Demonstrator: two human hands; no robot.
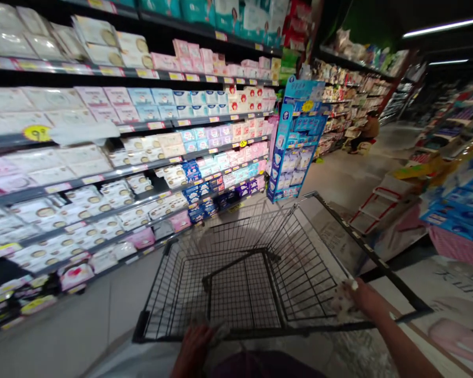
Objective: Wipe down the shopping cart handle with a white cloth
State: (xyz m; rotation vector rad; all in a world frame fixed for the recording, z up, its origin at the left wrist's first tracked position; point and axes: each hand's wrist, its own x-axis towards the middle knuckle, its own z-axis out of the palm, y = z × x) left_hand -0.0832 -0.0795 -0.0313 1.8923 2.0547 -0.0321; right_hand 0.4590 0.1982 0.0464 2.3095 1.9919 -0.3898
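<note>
An empty black wire shopping cart [260,273] stands in front of me in a shop aisle. My left hand [195,344] is at the cart's near rim, with its fingers curled over the bar. My right hand [360,295] reaches over the cart's right side, near the top rail. Its fingers are closed on a pale, crumpled thing [342,304] that I cannot make out. The cart basket holds nothing that I can see.
Long shelves [114,173] of white, pink and blue packs run along the left. A blue display stand [295,142] stands past the cart. A person [368,131] crouches far down the aisle. A red-and-white step stool [378,205] and blue stacked goods [457,210] are on the right.
</note>
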